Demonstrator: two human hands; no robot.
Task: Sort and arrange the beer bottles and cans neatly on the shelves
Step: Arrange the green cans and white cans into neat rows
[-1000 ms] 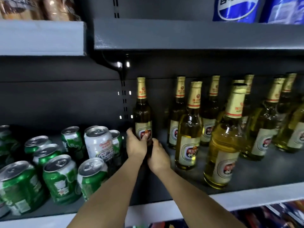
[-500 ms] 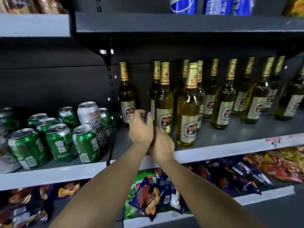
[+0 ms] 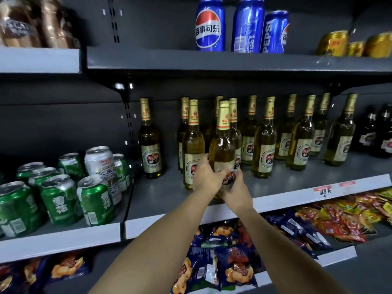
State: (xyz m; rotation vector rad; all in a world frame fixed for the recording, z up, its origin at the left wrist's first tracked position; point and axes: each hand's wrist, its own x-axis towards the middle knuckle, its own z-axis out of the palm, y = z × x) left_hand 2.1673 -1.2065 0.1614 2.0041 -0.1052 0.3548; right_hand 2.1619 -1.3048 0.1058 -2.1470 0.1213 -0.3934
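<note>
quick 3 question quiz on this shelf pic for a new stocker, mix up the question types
1. True or false: both hands hold the same beer bottle.
2. Which cans share a shelf level with the beer bottles? A) green cans B) blue Pepsi cans C) gold cans
3. Fill in: the shelf below the bottles holds bags of ____.

Key: 1 true, left hand and right hand both grip it. 2 A. 3 snacks.
</note>
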